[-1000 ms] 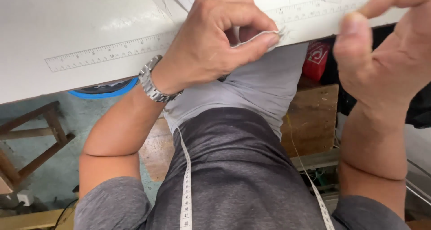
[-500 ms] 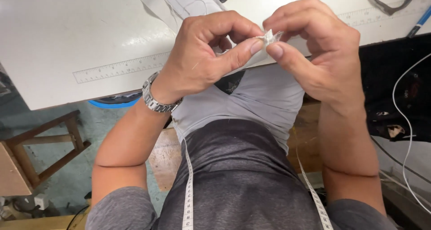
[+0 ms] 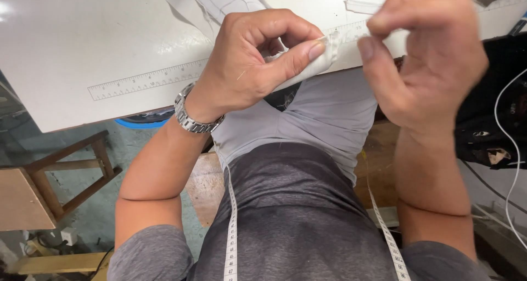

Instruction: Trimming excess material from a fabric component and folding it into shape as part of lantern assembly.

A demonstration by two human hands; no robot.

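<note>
My left hand (image 3: pixel 258 61), with a steel watch on its wrist, pinches a small folded piece of white fabric (image 3: pixel 313 67) between thumb and forefinger, just above the near edge of the white work table (image 3: pixel 82 45). My right hand (image 3: pixel 428 56) hovers to the right of the fabric, fingers curled and slightly blurred, its thumb close to the fabric's end; I cannot tell whether it pinches a thread. A white measuring tape (image 3: pixel 230 231) hangs around my neck over my grey shirt.
A ruler strip (image 3: pixel 145 80) is set along the table's front edge. A wooden stool (image 3: pixel 60 171) stands at lower left on the floor. Black fabric and white cables (image 3: pixel 505 127) lie at right. More white cloth (image 3: pixel 197 6) rests on the table.
My right hand came to the fabric beside my left hand, then drew away to the right. The view shifted slightly; my left hand keeps its pinch on the fabric.
</note>
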